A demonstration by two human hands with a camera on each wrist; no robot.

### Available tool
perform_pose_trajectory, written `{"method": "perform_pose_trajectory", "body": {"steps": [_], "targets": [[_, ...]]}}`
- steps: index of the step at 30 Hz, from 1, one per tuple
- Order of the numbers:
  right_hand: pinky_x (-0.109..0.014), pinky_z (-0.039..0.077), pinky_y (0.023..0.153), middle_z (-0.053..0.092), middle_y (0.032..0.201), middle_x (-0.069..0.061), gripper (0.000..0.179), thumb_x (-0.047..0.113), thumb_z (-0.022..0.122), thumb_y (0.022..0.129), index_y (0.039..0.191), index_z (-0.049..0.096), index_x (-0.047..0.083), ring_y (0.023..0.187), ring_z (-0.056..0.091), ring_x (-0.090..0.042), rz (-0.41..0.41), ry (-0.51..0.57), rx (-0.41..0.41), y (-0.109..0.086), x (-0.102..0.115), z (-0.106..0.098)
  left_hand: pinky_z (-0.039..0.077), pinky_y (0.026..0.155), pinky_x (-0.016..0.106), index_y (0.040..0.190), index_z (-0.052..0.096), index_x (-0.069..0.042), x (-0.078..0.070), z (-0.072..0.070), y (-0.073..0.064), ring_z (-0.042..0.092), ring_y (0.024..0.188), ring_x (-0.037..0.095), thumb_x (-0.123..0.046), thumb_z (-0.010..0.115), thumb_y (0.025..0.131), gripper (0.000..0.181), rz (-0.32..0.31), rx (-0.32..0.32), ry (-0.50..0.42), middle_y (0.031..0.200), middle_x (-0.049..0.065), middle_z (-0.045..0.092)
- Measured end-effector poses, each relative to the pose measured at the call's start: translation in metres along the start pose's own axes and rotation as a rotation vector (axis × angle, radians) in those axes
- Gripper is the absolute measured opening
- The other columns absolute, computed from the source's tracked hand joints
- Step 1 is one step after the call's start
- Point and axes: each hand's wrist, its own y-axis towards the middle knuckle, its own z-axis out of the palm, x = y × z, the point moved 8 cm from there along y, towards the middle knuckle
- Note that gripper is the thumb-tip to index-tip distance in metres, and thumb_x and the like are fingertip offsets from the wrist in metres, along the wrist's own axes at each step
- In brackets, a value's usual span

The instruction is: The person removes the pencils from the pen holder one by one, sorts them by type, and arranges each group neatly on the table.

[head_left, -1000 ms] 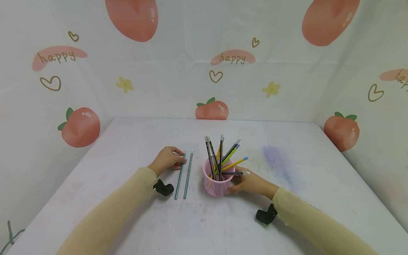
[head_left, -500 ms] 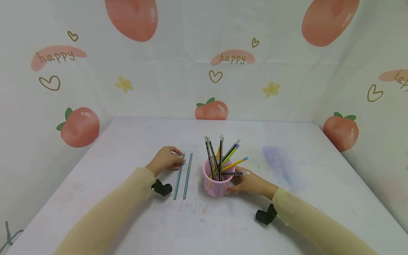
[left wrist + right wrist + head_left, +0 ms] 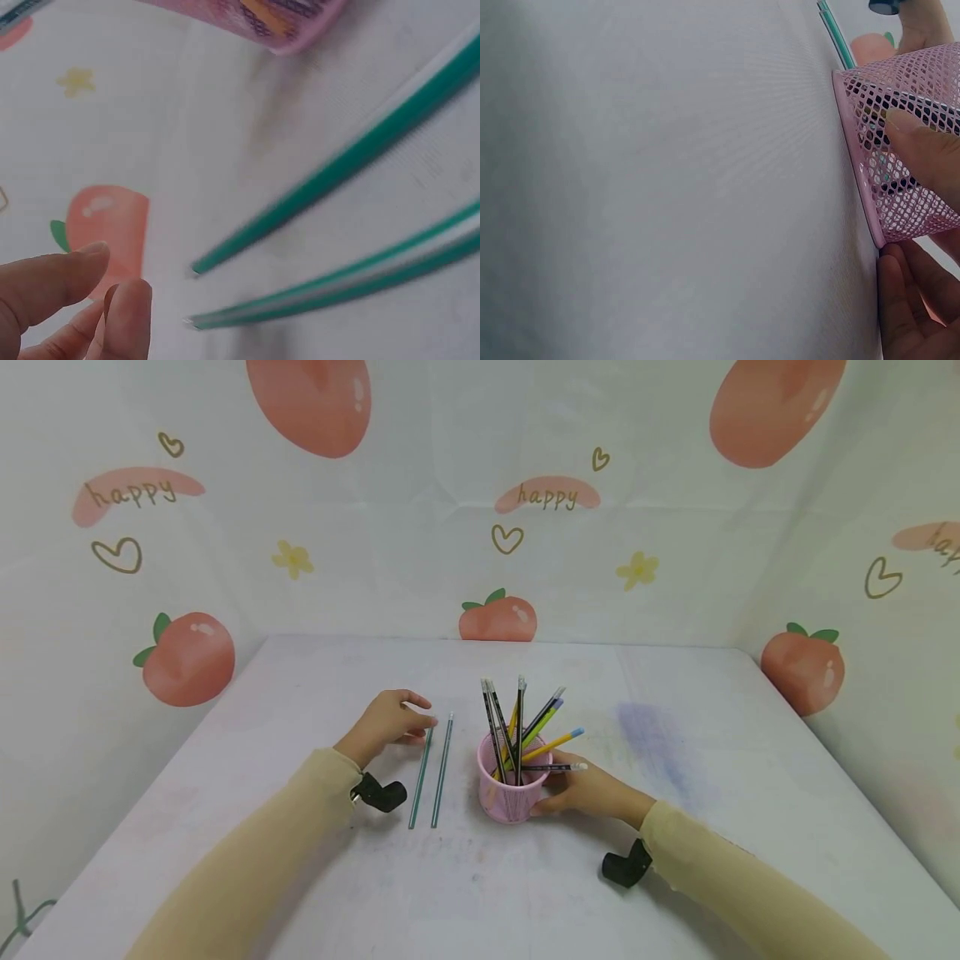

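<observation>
Two green-and-white pencils lie nearly parallel on the white table in the head view, a left pencil [image 3: 419, 785] and a right pencil [image 3: 442, 772]. My left hand [image 3: 388, 725] hovers by the far end of the left one. In the left wrist view, its fingertips [image 3: 129, 315] are apart from both pencils and hold nothing. To the right stands a pink mesh pencil cup [image 3: 504, 806], upright. My right hand [image 3: 588, 792] grips the cup from its right side; the right wrist view has the thumb [image 3: 922, 154] on the mesh and other fingers low behind it.
Several pencils lean in the cup, among them black ones, a lime green pencil [image 3: 545, 723] and a yellow pencil [image 3: 557, 742] jutting right. Black wrist cameras hang under both sleeves. A printed fabric backdrop [image 3: 390, 593] rises behind the table [image 3: 637, 910].
My left hand has let go of the left pencil and moved slightly up and away from it. That pencil shifted a little to the left. The right hand and cup have stayed put.
</observation>
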Motion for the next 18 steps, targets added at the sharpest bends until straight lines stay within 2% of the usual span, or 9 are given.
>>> {"method": "perform_pose_trajectory", "body": {"steps": [2, 6, 12, 18], "targets": [[-0.020, 0.046, 0.098, 0.059, 0.133, -0.014, 0.070, 0.017, 0.084, 0.075, 0.136, 0.051, 0.004, 0.120, 0.057, -0.029, 0.004, 0.003, 0.003, 0.000, 0.000, 0.000, 0.058, 0.063, 0.022, 0.127, 0.057, -0.003, -0.007, -0.001, -0.003, 0.061, 0.072, 0.014, -0.012, 0.073, 0.086, 0.044, 0.000, 0.005, -0.023, 0.097, 0.011, 0.062], [-0.020, 0.047, 0.098, 0.059, 0.133, -0.014, 0.071, 0.017, 0.084, 0.075, 0.136, 0.051, 0.004, 0.119, 0.057, -0.029, 0.019, 0.008, 0.006, 0.000, 0.000, 0.000, 0.059, 0.068, 0.024, 0.130, 0.055, -0.004, -0.023, -0.002, -0.012, 0.062, 0.076, 0.016, -0.014, 0.071, 0.088, 0.046, 0.040, 0.015, -0.043, 0.101, 0.012, 0.064], [-0.019, 0.046, 0.097, 0.059, 0.132, -0.014, 0.070, 0.017, 0.084, 0.075, 0.136, 0.051, 0.005, 0.119, 0.058, -0.028, 0.014, 0.000, 0.003, 0.000, -0.001, 0.000, 0.060, 0.075, 0.031, 0.125, 0.057, -0.005, -0.046, 0.003, -0.028, 0.065, 0.080, 0.017, -0.019, 0.067, 0.092, 0.037, 0.159, 0.066, -0.071, 0.106, 0.013, 0.066], [-0.019, 0.046, 0.096, 0.060, 0.130, -0.014, 0.068, 0.015, 0.083, 0.076, 0.135, 0.052, 0.004, 0.118, 0.058, -0.027, -0.004, -0.007, -0.003, 0.000, -0.001, 0.001, 0.059, 0.080, 0.036, 0.125, 0.058, -0.007, -0.062, 0.019, -0.039, 0.066, 0.089, 0.022, -0.021, 0.063, 0.095, 0.034, 0.273, 0.144, -0.080, 0.114, 0.018, 0.065]]}}
